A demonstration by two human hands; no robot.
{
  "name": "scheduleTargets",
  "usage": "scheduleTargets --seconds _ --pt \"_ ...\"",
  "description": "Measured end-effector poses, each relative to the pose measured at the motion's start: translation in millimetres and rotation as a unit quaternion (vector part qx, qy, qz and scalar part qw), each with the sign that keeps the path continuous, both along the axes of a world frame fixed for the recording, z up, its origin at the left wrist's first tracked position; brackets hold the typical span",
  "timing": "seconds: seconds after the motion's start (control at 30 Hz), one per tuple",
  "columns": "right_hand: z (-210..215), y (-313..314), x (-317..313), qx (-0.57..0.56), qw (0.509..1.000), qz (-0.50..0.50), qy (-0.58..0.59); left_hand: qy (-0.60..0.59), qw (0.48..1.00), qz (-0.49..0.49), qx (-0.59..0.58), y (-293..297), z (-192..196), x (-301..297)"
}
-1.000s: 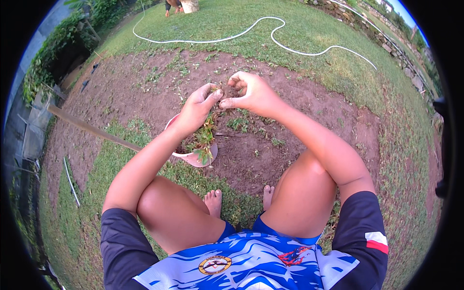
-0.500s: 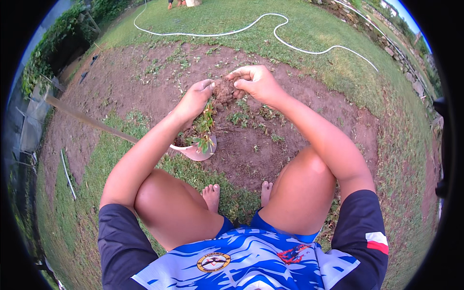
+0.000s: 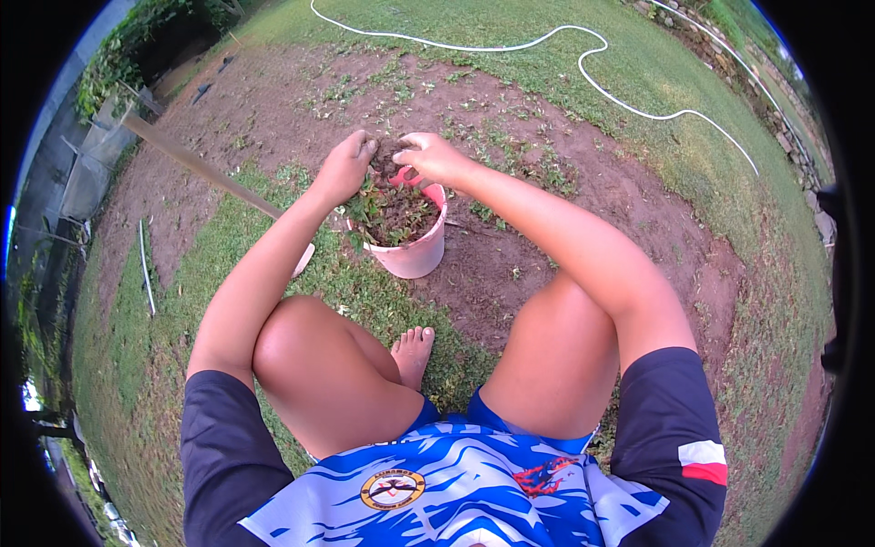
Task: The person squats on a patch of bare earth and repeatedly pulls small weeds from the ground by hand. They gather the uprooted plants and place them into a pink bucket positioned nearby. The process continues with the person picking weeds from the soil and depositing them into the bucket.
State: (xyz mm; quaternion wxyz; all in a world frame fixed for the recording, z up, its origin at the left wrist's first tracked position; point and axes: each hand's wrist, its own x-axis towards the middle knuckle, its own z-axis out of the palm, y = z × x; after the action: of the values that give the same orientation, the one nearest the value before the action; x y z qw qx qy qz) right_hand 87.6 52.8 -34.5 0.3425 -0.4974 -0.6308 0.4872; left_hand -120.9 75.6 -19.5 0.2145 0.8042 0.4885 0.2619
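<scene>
since the earlier frame the pink bucket (image 3: pixel 412 248) has come nearer to the person's knees and shows more fully, and both hands have drawn in with it, now meeting right above its far rim instead of out over the bare soil.

the left hand (image 3: pixel 344 170) curls at the bucket's far left rim, fingers bent together around a small clump of dirt and weeds; how firmly it grips cannot be told. the right hand (image 3: pixel 432 157) hovers at the far right rim, fingers bunched together and pointing down, pinching a bit of soil. the two hands sit just beside each other, with a dark clod (image 3: pixel 389 162) between them.

the bucket stands upright where the grass (image 3: pixel 237 301) meets the brown soil patch (image 3: pixel 547 228), just beyond the bare foot (image 3: pixel 412 351), and is filled with pulled weeds (image 3: pixel 394 211) and earth.

a long wooden handle (image 3: pixel 205 170) runs slantwise from the far left toward the bucket, passing behind the left forearm. a white hose (image 3: pixel 583 64) snakes across the lawn at the far edge.
</scene>
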Motion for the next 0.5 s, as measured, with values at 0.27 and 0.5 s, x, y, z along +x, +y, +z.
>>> scheduleTargets --seconds 0.27,0.5 --pt "3 3 -7 0.143 0.986 0.004 0.083 -0.201 0.971 0.012 -0.125 -16 18 -14" --pt "26 -12 4 0.204 0.971 0.057 0.11 -0.277 0.832 -0.068 -0.476 -22 34 -21"
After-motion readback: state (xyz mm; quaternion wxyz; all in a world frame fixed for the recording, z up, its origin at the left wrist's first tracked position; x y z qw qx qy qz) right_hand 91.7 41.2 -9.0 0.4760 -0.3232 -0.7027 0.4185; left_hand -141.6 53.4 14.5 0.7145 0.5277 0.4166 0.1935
